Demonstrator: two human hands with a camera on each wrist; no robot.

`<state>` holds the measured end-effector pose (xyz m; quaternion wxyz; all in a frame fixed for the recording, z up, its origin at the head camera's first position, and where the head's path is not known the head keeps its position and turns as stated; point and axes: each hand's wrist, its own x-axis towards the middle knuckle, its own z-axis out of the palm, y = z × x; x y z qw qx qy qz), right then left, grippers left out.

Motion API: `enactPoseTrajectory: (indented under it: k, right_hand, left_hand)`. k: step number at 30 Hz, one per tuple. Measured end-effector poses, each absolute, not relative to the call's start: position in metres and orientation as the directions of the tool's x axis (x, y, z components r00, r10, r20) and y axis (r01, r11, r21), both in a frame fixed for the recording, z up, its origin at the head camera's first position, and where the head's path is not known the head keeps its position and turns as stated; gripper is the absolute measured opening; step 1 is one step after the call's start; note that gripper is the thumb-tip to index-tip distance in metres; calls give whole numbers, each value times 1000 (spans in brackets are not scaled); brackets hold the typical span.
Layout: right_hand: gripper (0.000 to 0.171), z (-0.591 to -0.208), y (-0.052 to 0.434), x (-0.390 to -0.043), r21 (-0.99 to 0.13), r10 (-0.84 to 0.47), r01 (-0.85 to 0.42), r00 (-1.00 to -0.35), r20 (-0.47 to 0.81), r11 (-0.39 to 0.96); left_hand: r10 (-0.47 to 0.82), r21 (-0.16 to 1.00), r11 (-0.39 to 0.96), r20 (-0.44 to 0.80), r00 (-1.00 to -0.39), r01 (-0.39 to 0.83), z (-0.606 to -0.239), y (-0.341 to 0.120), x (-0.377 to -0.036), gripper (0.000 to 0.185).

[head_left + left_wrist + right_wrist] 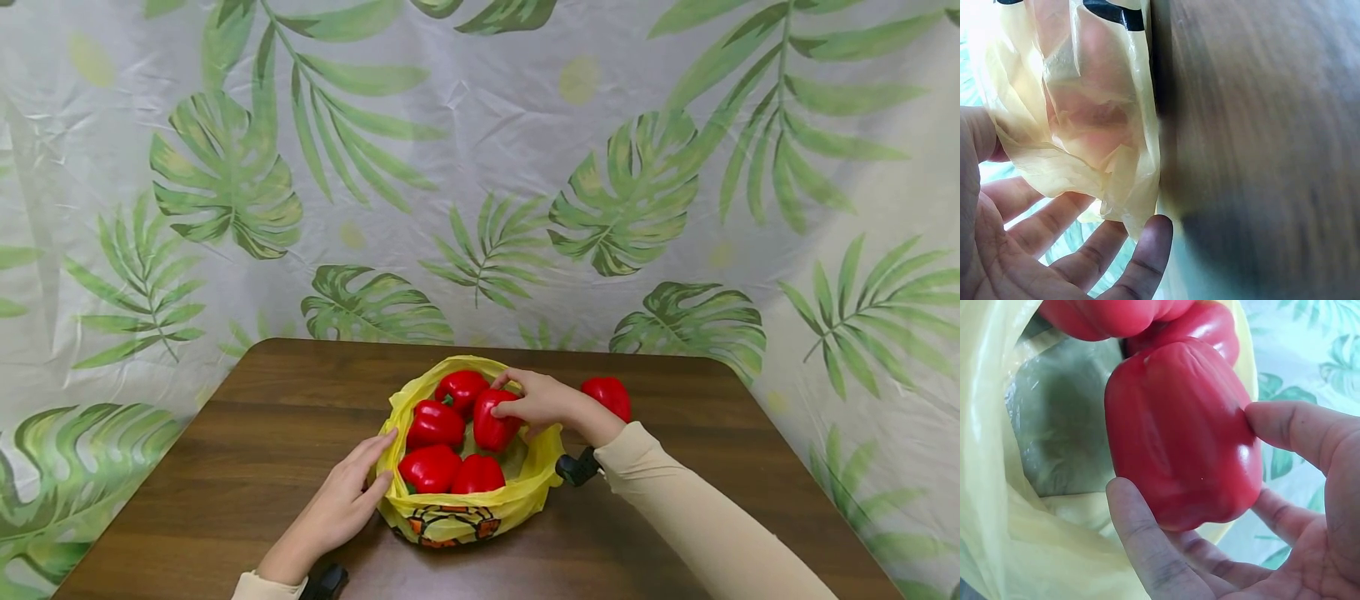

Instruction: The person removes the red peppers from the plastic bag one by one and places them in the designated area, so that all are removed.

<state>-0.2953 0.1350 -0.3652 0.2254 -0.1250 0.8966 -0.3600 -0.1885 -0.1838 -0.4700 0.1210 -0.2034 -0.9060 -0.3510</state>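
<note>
A yellow plastic bag [543,479] stands open on the table, its rim rolled back. Several red bell peppers [435,423] lie inside it. My right hand [536,398] pinches another red bell pepper [1179,437] between thumb and fingers, over the right part of the bag's opening. In the right wrist view the thumb and fingertips press on its sides. My left hand [341,500] rests against the bag's left side with its fingers nearly straight. The left wrist view shows those fingers [1085,256] touching the thin, see-through plastic.
One more red bell pepper [607,397] lies on the brown wooden table [300,400], right of the bag and partly behind my right forearm. A leaf-printed curtain [480,167] hangs behind the table's far edge. Black wrist cameras sit at both cuffs.
</note>
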Motion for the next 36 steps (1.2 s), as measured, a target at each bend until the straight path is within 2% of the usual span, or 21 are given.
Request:
enactPoseTrajectory:
  k: [11, 28, 36]
  right_hand:
    - [44, -358, 141, -289, -704, -433, -113, -852, -294, 701]
    - [49, -349, 174, -289, -753, -432, -85, -858, -277, 653]
    - [50, -342, 192, -290, -784, -441, -66, -854, -275, 617]
  left_hand:
    - [281, 595, 671, 347, -895, 441, -470, -184, -188, 56]
    - [286, 580, 668, 378, -881, 466, -469, -184, -188, 54]
    - [282, 596, 671, 346, -895, 441, -468, -184, -188, 55]
